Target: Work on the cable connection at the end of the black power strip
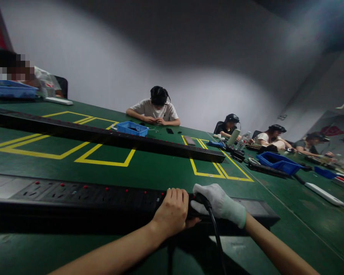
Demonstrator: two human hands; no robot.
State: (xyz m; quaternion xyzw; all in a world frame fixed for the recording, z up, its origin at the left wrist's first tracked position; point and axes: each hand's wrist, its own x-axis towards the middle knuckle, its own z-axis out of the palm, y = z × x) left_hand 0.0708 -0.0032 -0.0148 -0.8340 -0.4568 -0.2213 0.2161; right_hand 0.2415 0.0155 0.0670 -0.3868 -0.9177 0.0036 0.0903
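Note:
A long black power strip with sockets and red switches lies across the table in front of me. My bare left hand wraps over its body, fingers on the top and thumb low on the near side. Close beside it, my right hand wears a whitish glove and is closed around a black plug at the strip's top. From the plug a black cable hangs down over the near side. The plug's pins are hidden, so how deep it sits in a socket cannot be seen.
A second long black power strip lies farther back on the green table, across yellow tape outlines. A small blue bin stands behind it. At right are a larger blue bin and a white power strip. Several people sit around.

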